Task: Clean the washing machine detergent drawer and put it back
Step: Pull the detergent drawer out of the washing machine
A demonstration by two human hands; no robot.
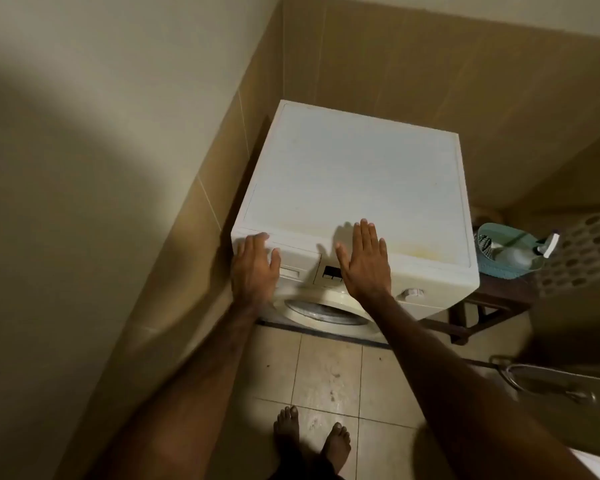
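A white front-loading washing machine [354, 181] stands in a tiled corner. Its detergent drawer [297, 261] sits shut in the top left of the front panel, partly covered by my left hand [253, 268]. That hand lies over the machine's front left corner with fingers apart, holding nothing. My right hand [362, 261] is flat and spread above the front edge of the lid, over the dark display [331, 271]. The round door [326, 311] shows below between my forearms.
A teal basket [506, 251] with a spray bottle [548, 244] stands on a dark wooden stool [492, 306] right of the machine. A perforated laundry hamper [589, 251] is further right. A metal hose fitting [541, 379] lies at lower right. My bare feet stand on the tiled floor [326, 375].
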